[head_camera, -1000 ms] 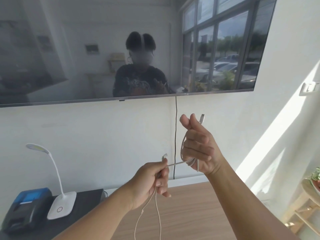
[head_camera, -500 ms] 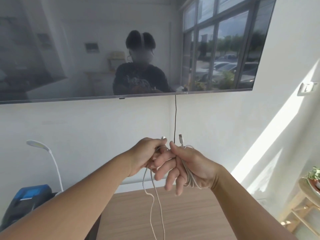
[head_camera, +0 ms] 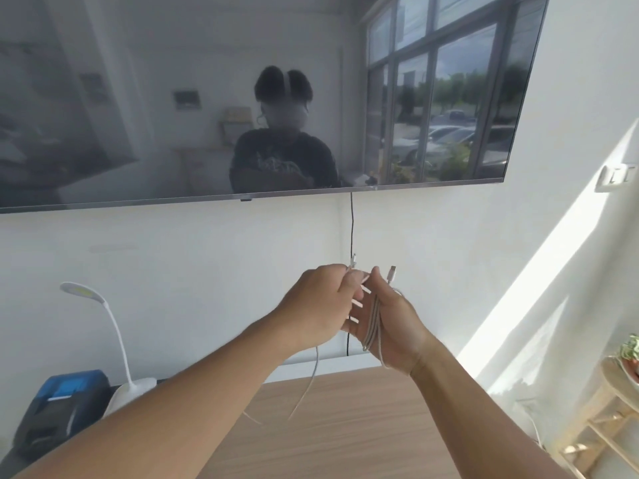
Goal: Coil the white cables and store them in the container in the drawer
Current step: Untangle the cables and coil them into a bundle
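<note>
1. Nearest the camera, both forearms reach forward over the wooden surface [head_camera: 345, 426], and a loose tail of white cable [head_camera: 313, 378] hangs below the hands, its free end swinging just above the wood.
2. The left hand [head_camera: 318, 309] has its fingers curled, pinching the cable near one connector [head_camera: 352, 261] that sticks up above its knuckles. A second ago this hand was lower and apart from the other; it has since risen to meet it.
3. The right hand [head_camera: 390, 323] now lies palm-up with fingers fairly straight and spread, the gathered loops [head_camera: 373, 323] resting across its palm and a second connector [head_camera: 392, 272] standing at its fingertips. A second ago it was a raised fist with the cable wound round it, so a fresh turn seems to have been laid on.
4. By my judgement the coil is partly made; the hanging tail remains to be wound before storing. No drawer or container is in view.
5. Farther back, a white desk lamp [head_camera: 114, 340] and a blue-topped printer [head_camera: 58, 409] stand at left; a dark screen [head_camera: 242, 98] hangs on the wall.
</note>
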Tool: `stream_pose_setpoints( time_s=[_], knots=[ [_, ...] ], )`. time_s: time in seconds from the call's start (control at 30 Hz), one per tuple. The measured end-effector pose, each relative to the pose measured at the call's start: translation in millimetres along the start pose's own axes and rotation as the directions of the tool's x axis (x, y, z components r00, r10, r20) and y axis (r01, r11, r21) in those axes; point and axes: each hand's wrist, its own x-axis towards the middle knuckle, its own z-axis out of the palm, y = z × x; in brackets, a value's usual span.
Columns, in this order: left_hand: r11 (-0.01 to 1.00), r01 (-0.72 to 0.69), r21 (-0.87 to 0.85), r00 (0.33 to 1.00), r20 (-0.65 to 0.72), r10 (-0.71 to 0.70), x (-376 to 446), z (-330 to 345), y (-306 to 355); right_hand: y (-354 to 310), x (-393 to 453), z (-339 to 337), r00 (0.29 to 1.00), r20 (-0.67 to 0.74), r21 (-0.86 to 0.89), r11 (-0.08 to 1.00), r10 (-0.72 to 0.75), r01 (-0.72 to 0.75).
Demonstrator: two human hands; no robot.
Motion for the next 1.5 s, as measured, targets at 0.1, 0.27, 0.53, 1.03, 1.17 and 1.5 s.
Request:
stream_pose_setpoints(
  time_s=[0.1,0.27,0.53,1.03,1.17,1.5],
  knots=[
    [0.997,-0.059,0.043,0.997,0.054,0.056,-10.6,11.3,-6.6,-6.1,1.5,-1.8,0.999,0.002,0.12,0.992,-0.039,0.038],
    [0.998,-0.041,-0.056,0.997,0.057,0.044,-19.0,24.7,-22.4,-12.4,5.3,5.9,0.994,-0.047,0.186,0.976,-0.103,0.11],
    [0.976,0.018,-0.216,0.996,0.09,0.001,-29.9,30.2,-39.2,-16.9,11.9,13.4,0.987,-0.114,0.283,0.948,-0.116,0.144],
    [0.847,0.245,-0.471,0.944,0.313,-0.099,-42.2,18.3,-68.0,-28.0,8.6,14.1,0.977,0.199,0.48,0.877,-0.074,-0.032],
    [0.734,0.311,-0.604,0.939,0.314,-0.14,-38.2,8.7,-75.0,-26.1,5.2,10.0,0.986,0.164,0.258,0.966,-0.014,-0.029],
    [0.778,0.312,-0.546,0.949,0.224,-0.224,-5.3,-13.5,-65.6,-3.1,-6.2,-3.4,0.935,0.191,-0.513,0.842,0.299,-0.164]
  ],
)
